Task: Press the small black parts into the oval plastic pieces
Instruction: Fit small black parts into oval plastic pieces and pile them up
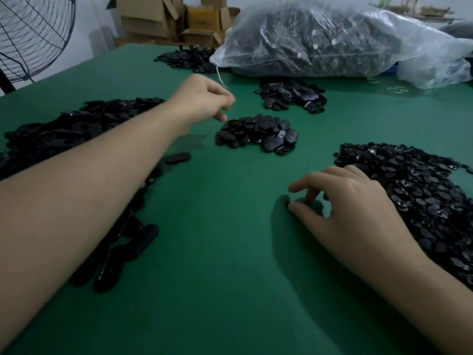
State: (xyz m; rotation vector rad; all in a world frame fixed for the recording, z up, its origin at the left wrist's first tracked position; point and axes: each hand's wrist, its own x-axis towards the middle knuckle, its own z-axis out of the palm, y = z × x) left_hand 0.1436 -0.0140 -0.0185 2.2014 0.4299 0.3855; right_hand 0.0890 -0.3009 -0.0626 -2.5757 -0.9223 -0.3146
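Right hand (353,201) curls on the green counter (217,252), thumb tip touching a small black part (287,204); a pinch cannot be told. Beside its wrist lies the parts pile (422,196). Left hand (202,98), fingers curled down, hovers beside the heap of oval pieces (256,134); grip unclear.

pretty dim overall with a cold greenish cast, and the table (230,265) soaks up most of the light. it seems to come from above and to the right: the right hand (358,208) drops a soft, wide shadow to its left, and there's a fainter one under the left hand (202,98), which is also a bit smeared. the only real glare is the white sheen on the bag (332,34), plus tiny glints on the right pile (422,201), whose far edge is soft too. the wide lens bends the fan (33,34) and the table edges, and the bottom corners go darker.
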